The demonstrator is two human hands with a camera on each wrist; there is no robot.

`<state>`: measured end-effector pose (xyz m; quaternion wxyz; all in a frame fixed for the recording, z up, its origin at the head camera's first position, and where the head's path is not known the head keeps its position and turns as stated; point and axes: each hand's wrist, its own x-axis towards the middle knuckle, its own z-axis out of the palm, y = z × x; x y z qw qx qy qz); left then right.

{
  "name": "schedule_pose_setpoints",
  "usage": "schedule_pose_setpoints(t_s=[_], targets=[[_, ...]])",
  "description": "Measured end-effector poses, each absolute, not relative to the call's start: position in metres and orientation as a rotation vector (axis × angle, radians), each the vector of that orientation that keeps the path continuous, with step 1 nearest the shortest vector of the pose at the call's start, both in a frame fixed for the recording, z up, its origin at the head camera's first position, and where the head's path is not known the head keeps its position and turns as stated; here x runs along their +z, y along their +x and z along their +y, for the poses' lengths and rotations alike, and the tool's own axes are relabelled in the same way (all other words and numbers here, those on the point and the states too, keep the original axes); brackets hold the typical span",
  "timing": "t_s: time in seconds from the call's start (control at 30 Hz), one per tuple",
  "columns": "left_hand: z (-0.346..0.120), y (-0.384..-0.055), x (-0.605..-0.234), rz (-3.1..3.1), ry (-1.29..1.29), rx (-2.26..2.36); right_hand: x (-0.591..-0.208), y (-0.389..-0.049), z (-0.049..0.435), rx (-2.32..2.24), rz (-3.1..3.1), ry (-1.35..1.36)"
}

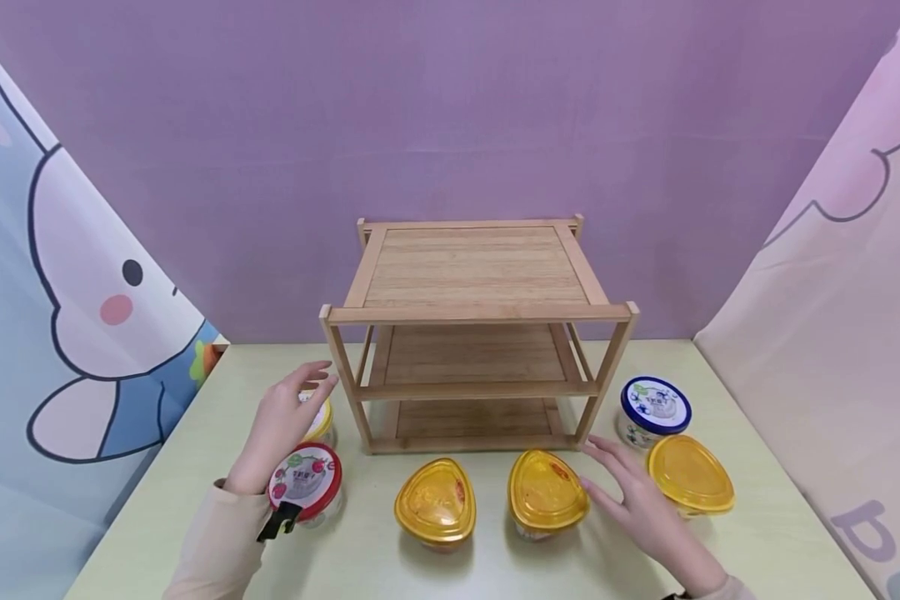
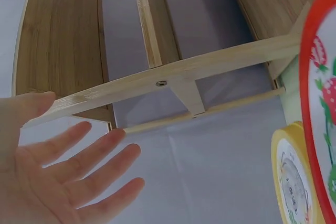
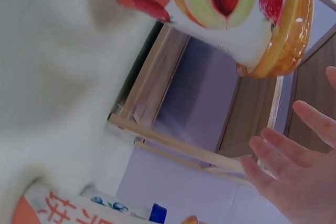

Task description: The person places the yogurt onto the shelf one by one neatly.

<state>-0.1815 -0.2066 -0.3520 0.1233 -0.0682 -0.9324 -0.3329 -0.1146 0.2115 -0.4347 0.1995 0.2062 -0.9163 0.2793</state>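
Observation:
My left hand is raised by the left side of a wooden shelf rack, fingers spread and holding nothing. Below it sit a yellow-lidded tub, partly hidden by the hand, and a red-lidded tub. In the left wrist view, the fingers reach toward the rack's side frame. My right hand has its fingers extended beside an orange-lidded fruit cup, thumb tip close to the lid. The right wrist view shows that cup with peach and strawberry pictures and nothing in the hand.
A second orange-lidded cup stands in front of the rack. At the right are a blue-lidded tub and a third orange-lidded cup. A purple cloth hangs behind, with printed curtains at both sides of the table.

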Motion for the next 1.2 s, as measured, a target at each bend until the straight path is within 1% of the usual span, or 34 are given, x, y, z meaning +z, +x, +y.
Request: schedule_pose_setpoints(t_s=[0.27,0.73,0.87,1.2], targets=[[-0.202,-0.194,-0.353,-2.564,-0.223,-1.165,-0.439,-0.112,0.205,0.842,-2.588,0.581],[-0.193,-0.202,-0.354,-2.267,-0.251,-1.727,-0.447,-0.11,0.196,1.079,-2.66,0.609],[-0.193,-0.205,-0.357,-2.234,-0.267,-1.797,-0.45,-0.11,0.197,1.116,-2.685,0.613],[-0.19,-0.208,-0.359,-2.208,-0.31,-1.888,-0.453,-0.112,0.196,1.041,-2.649,0.645]])
